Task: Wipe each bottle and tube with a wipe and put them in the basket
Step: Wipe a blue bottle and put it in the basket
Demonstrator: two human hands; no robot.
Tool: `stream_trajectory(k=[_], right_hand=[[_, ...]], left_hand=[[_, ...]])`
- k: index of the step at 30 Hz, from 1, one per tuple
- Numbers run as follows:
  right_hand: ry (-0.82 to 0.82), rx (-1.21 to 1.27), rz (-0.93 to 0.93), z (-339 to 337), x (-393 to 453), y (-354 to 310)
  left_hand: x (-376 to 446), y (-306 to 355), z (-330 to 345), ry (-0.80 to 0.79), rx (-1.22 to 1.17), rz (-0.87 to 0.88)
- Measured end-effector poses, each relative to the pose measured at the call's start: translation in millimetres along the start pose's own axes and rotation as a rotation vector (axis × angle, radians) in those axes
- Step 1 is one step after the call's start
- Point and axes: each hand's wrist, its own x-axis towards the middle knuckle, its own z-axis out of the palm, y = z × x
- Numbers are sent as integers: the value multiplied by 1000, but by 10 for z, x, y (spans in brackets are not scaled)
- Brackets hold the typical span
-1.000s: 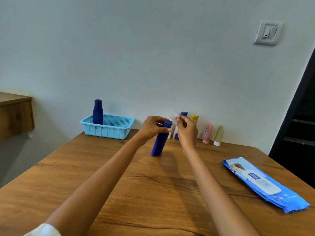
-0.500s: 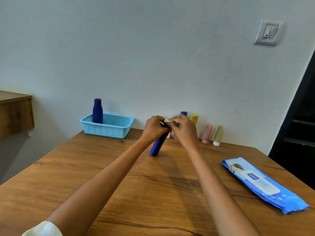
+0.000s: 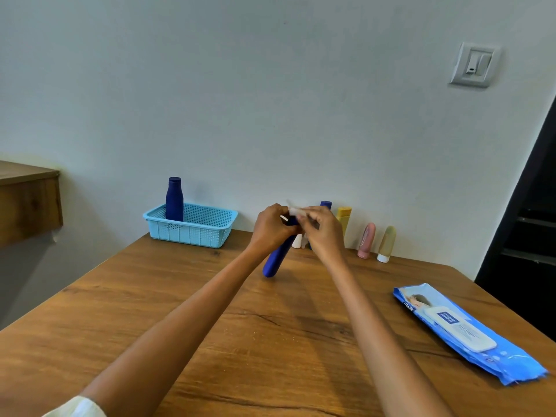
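My left hand (image 3: 272,225) grips the upper end of a dark blue bottle (image 3: 276,258), which leans with its base on the table. My right hand (image 3: 320,228) pinches a small white wipe (image 3: 294,209) against the bottle's top. A light blue basket (image 3: 192,228) stands at the back left, and a dark blue bottle (image 3: 174,198) stands upright inside it. Along the wall behind my hands stand another blue bottle (image 3: 326,204), a yellow tube (image 3: 344,221), a pink tube (image 3: 367,240) and an olive tube (image 3: 386,243).
A blue pack of wipes (image 3: 463,329) lies flat on the wooden table (image 3: 210,341) at the right. A wooden shelf (image 3: 28,200) juts out at the far left. A dark doorway (image 3: 526,224) lies to the right of the table.
My right hand has brought the wipe onto the top of the bottle. The bottle has tilted further over in my left hand. Both hands have closed together.
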Motion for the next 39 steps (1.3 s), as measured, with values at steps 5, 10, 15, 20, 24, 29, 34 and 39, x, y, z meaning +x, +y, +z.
stream_trajectory(k=[5, 10, 15, 20, 24, 29, 34, 39], right_hand=[[-48, -40, -63, 0, 16, 6], [184, 156, 152, -3, -16, 25], [14, 397, 361, 22, -56, 17], [-29, 415, 361, 49, -85, 21], [-46, 421, 439, 97, -164, 125], [-175, 240, 550, 148, -240, 247], [49, 228, 407, 107, -190, 151], [128, 170, 88, 141, -83, -110]], left_hand=[[12, -62, -24, 19, 22, -33], [27, -82, -24, -9, -88, -47], [5, -40, -74, -48, -403, -121], [65, -15, -199, -33, -566, -134], [133, -42, -279, 33, -646, -137], [172, -88, -336, 147, -657, -162], [167, -73, -273, 97, -516, -191], [169, -30, -163, 124, -389, -269]])
